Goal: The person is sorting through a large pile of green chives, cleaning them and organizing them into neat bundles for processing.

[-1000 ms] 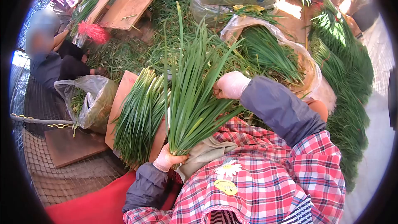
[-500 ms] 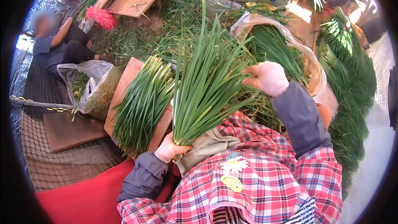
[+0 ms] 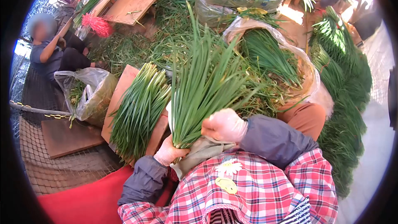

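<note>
My gloved left hand [image 3: 168, 151] is wrapped around the lower end of a bunch of garlic chives [image 3: 203, 83], whose long green leaves fan up and away from me. At the lower right side of the bunch, my gloved right hand [image 3: 226, 126] is closed with its fingertips pinched against the leaves; exactly which leaves it grips is hidden. Left of the bunch, a thick pile of garlic chives [image 3: 139, 112] lies on a reddish board [image 3: 120, 87], pale ends pointing away. A greyish cloth [image 3: 202, 151] lies in my lap beneath the hands.
An open plastic bag of chives [image 3: 271, 54] sits ahead right, and a long heap of chives [image 3: 344, 95] runs down the right. Loose leaves cover the ground ahead. At left are a plastic bag [image 3: 93, 89], a board [image 3: 68, 137] and a seated person [image 3: 52, 47]. Pink ties [image 3: 97, 25] lie farther back.
My right hand has moved down and left, from the leaves' outer right side to the lower part of the bunch. My left hand keeps its hold. The view has shifted slightly.
</note>
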Tool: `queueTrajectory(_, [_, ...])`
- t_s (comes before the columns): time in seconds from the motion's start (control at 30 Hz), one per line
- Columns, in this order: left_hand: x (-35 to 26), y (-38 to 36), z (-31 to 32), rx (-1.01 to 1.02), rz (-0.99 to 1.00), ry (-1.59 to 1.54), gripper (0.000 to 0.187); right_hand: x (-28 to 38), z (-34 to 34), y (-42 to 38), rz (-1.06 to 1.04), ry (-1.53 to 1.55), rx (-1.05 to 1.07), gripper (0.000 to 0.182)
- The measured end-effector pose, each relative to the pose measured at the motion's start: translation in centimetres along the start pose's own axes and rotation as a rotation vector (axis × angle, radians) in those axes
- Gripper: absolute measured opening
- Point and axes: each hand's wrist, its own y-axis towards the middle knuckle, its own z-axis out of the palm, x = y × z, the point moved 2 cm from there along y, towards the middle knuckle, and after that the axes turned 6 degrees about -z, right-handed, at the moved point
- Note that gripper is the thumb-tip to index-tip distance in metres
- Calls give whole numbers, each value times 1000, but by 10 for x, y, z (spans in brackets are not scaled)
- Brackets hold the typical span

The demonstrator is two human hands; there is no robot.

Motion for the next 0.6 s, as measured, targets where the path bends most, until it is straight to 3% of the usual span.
queueTrajectory(0.07, [5, 2, 0, 12, -12, -13, 48, 10, -2, -18, -139, 242, -4, 17])
queueTrajectory(0.13, [8, 5, -7, 40, -24, -47, 49, 29, -34, -24, -147, 517, 149, 15])
queueTrajectory(0.2, [7, 5, -7, 37, -10, -48, 48, 8, -50, -22, -339, 462, 148, 15])
queueTrajectory(0.27, [10, 4, -8, 39, -11, -34, 48, -32, -75, -7, -132, 169, 55, 16])
queueTrajectory(0.33, [14, 5, -8, 38, -2, -40, 49, -63, -100, 18, 72, -347, -97, 16])
queueTrajectory(0.4, [12, 7, -6, 36, 24, -39, 51, -78, -99, 40, 19, -439, -173, 18])
queueTrajectory(0.5, [8, 6, -3, 27, 59, -18, 55, -91, -80, 71, 98, -659, 147, 22])
queueTrajectory(0.6, [4, 4, 0, 46, 47, -19, 55, -97, -63, 82, 140, -561, 328, 21])
